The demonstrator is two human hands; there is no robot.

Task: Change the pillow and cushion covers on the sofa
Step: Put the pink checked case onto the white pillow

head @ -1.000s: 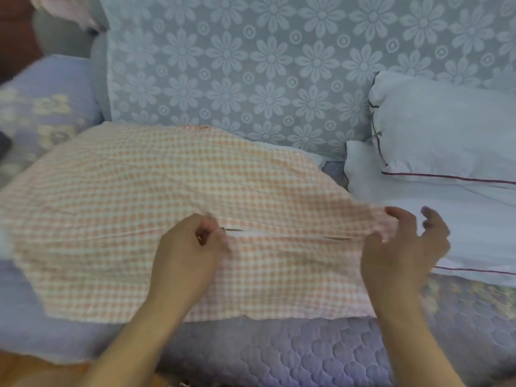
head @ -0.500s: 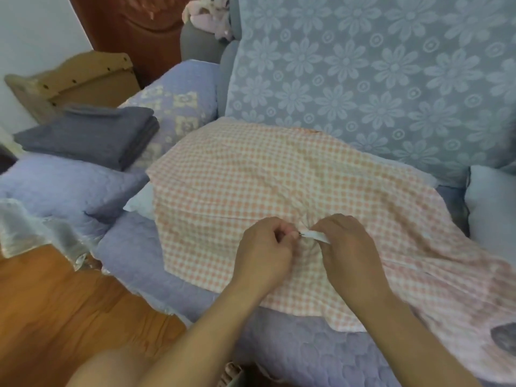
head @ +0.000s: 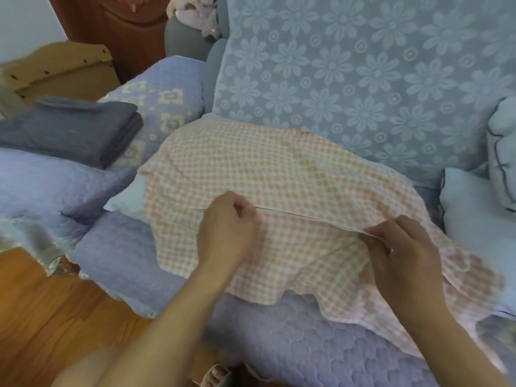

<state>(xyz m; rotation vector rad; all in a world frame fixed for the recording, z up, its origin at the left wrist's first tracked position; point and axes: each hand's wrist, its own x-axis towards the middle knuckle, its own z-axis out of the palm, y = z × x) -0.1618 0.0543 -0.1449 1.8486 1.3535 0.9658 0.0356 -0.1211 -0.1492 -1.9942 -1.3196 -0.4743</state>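
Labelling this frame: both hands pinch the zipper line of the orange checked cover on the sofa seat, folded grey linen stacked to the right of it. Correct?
Not quite. The folded grey linen is stacked to the left of the orange checked cover, as the head view shows. The rest holds: left hand and right hand both pinch the zipper line on the sofa seat.

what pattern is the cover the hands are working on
Orange-and-white gingham check cover, head view.

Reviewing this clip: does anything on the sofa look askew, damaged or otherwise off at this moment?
Nothing looks damaged. The checked cover lies rumpled and skewed across the seat, with a white pillow corner poking out at its left edge. Both hands, left hand and right hand, pinch along its zip line, mid-job.
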